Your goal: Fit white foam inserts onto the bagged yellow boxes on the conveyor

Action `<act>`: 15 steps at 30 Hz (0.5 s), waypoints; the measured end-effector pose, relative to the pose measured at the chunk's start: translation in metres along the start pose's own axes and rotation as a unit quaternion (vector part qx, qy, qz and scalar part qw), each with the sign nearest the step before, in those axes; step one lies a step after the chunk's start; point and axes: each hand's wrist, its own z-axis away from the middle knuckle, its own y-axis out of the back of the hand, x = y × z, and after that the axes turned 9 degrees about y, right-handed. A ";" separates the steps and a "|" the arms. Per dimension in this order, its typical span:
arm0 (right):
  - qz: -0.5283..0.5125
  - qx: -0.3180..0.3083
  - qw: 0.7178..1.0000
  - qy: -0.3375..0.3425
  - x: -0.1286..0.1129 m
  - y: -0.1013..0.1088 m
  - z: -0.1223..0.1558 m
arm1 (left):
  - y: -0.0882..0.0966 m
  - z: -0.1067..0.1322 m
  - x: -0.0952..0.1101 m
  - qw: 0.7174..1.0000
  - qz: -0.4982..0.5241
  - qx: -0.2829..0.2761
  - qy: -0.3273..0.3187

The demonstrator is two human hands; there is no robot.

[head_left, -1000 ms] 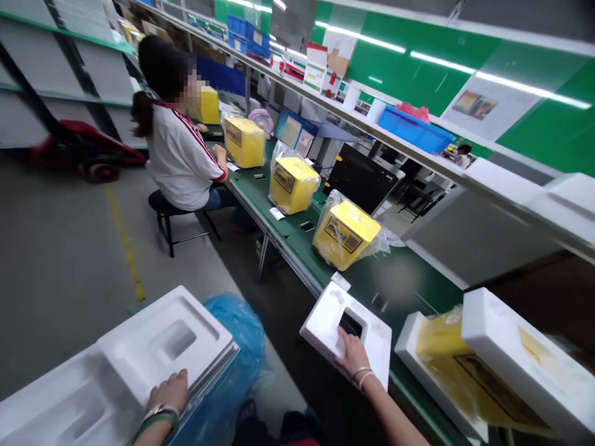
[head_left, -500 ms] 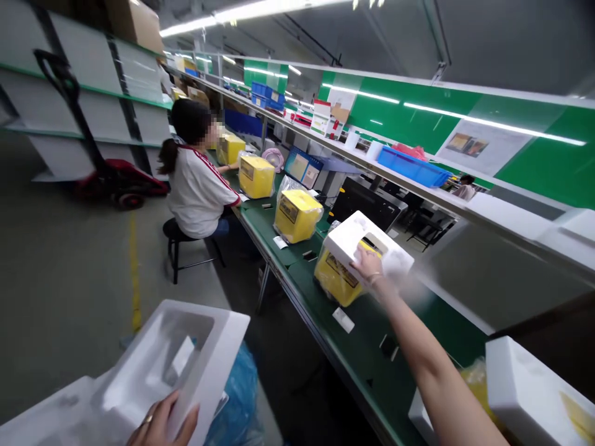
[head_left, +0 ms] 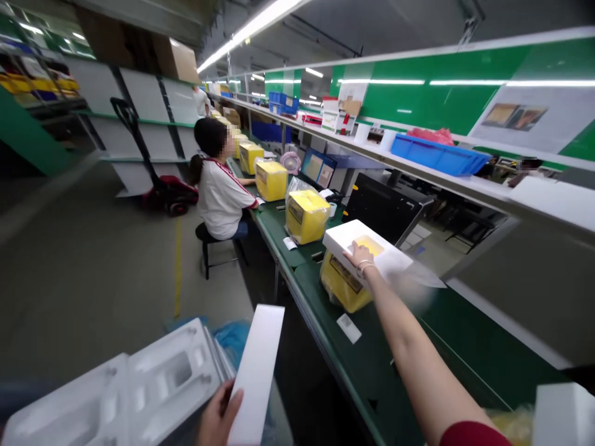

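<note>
At the lower left, my left hand (head_left: 217, 416) grips a white foam block (head_left: 258, 365) by its side, thumb and fingers pressed on it. My right hand (head_left: 361, 255), with a bracelet at the wrist, reaches over the bench and clasps the front rim of a white foam cover (head_left: 341, 235) beside its opening. This cover rests on top of a yellow box (head_left: 341, 282) wrapped in clear plastic, and yellow shows through the opening. A white printed label (head_left: 348, 328) lies on the bench in front of the box.
Moulded foam trays (head_left: 160, 378) are piled at the lower left beside blue plastic (head_left: 232, 337). More wrapped yellow boxes (head_left: 307, 217) line the green bench (head_left: 344, 371). A co-worker (head_left: 223, 192) sits on a stool. A monitor (head_left: 383, 207) stands behind, below a shelf with a blue bin (head_left: 437, 153).
My left hand's foam block has turned narrow side up and moved right, apart from the trays. The foam cover now sits flatter on the yellow box under my right hand. The view has swung left.
</note>
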 end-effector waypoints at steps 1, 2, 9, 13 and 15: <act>-0.013 0.011 1.000 0.010 -0.001 0.002 0.003 | -0.006 0.006 0.017 1.000 0.023 -0.013 0.001; -0.027 0.025 0.999 0.023 -0.003 0.004 0.008 | -0.010 0.011 0.033 0.998 0.057 -0.026 0.007; -0.201 0.041 0.958 0.202 -0.013 0.002 0.123 | -0.026 0.016 0.075 0.934 0.283 -0.167 0.142; -0.301 -0.162 0.925 0.167 0.027 -0.026 0.208 | -0.060 0.002 0.086 0.923 0.211 -0.289 0.144; -0.270 -0.201 0.937 0.098 0.056 -0.040 0.239 | -0.089 -0.007 0.096 0.933 0.113 -0.328 0.097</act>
